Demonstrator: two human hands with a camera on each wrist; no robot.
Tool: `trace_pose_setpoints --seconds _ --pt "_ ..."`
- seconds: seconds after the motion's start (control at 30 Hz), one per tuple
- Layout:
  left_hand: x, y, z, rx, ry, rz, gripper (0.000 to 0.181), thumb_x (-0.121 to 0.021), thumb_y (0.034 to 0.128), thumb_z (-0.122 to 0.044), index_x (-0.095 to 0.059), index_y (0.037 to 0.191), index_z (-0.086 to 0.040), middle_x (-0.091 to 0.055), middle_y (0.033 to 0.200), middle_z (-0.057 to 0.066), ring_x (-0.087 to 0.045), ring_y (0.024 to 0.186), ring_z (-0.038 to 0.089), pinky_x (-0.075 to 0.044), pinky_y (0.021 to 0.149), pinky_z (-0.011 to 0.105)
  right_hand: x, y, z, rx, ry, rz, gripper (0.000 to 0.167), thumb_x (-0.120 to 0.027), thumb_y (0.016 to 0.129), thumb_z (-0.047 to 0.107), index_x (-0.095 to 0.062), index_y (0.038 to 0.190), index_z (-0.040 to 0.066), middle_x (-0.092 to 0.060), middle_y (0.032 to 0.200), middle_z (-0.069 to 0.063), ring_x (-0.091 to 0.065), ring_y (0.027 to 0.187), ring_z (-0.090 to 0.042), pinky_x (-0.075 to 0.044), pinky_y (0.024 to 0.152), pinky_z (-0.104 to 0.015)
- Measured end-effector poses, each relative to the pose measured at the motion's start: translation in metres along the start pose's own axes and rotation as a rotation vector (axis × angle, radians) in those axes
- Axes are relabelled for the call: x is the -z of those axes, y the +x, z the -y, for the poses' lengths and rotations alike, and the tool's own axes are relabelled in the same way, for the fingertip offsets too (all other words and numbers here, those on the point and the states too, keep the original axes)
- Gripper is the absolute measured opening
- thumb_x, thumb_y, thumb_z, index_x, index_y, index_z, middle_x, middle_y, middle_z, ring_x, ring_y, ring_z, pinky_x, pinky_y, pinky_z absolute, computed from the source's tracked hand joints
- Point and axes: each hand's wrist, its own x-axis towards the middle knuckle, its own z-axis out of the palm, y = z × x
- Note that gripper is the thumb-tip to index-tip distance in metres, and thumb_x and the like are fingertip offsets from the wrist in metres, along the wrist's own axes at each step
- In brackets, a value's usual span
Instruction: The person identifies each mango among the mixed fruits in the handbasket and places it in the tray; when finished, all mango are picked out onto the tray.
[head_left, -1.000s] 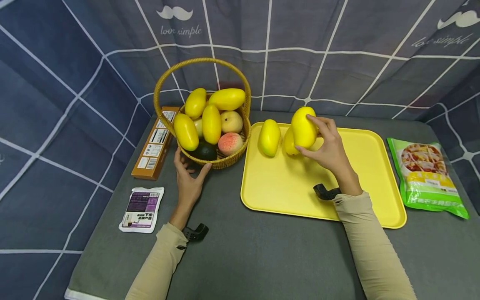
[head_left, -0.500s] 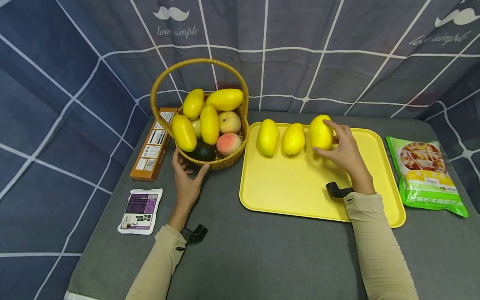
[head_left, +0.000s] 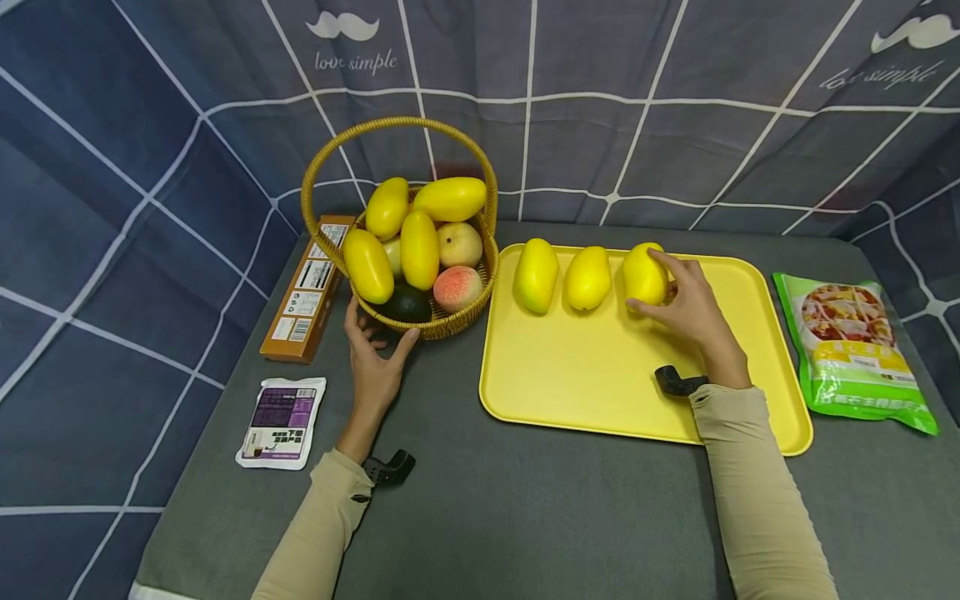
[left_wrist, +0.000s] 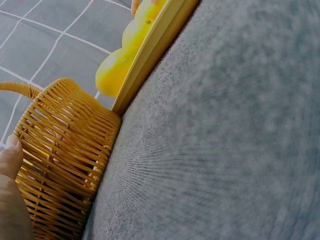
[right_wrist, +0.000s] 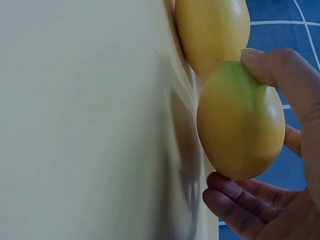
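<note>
I see, left of the yellow tray (head_left: 570,375): pouch (head_left: 281,422), box (head_left: 307,292), left hand (head_left: 375,362), grip curled round the wicker basket's (head_left: 455,325) near side. Tray's far side: two mangoes (head_left: 537,277), then third mango (head_left: 643,275), right hand's (head_left: 693,307) grip clamped on it. Right of tray: green bag (head_left: 855,350).

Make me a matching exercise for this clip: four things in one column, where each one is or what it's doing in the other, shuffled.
1. Red-tinged peach
2. Purple-and-white pouch
3. Green food bag
4. Right hand

A. To the right of the yellow tray
B. Holding the rightmost mango of the row
C. Inside the wicker basket
D. On the near side of the orange-brown box

Pairs: 1-C, 2-D, 3-A, 4-B
</note>
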Motion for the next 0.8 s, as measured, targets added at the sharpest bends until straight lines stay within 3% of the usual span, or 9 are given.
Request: trace_pose_setpoints --seconds 0.43,0.67,0.8 --pt "0.0 0.0 0.0002 0.02 -0.005 -0.001 0.092 -0.075 0.0862 -0.011 -0.014 0.155 -0.003 -0.04 0.14 0.031 -0.044 0.119 0.049 -0.039 0.089 0.056 -0.0006 -0.002 0.0002 -0.045 -0.013 0.056 0.091 -0.08 0.082 0.033 -0.029 0.155 0.018 -0.035 0.13 -0.03 -0.043 0.101 -0.038 -0.041 0.084 -0.049" --pt "0.0006 0.0004 -0.0005 0.023 0.002 0.002 0.092 -0.075 0.0863 -0.011 -0.014 0.155 -0.003 -0.04 0.14 0.031 -0.044 0.118 0.048 -0.039 0.09 0.057 -0.0001 -0.0023 -0.0009 -0.049 -0.016 0.087 0.093 -0.077 0.083 0.041 -0.022 0.157 0.025 -0.022 0.149 -0.028 -0.041 0.122 -0.05 -0.038 0.098 -0.065" --pt "0.0008 0.0 -0.0015 0.029 0.0 0.006 0.092 -0.075 0.0863 -0.011 -0.014 0.155 -0.003 -0.039 0.141 0.031 -0.044 0.119 0.047 -0.038 0.091 0.058 0.0003 -0.003 -0.0017 -0.041 -0.009 0.088 0.093 -0.075 0.084 0.042 -0.02 0.158 0.026 -0.019 0.152 -0.026 -0.039 0.125 -0.05 -0.037 0.1 -0.064"
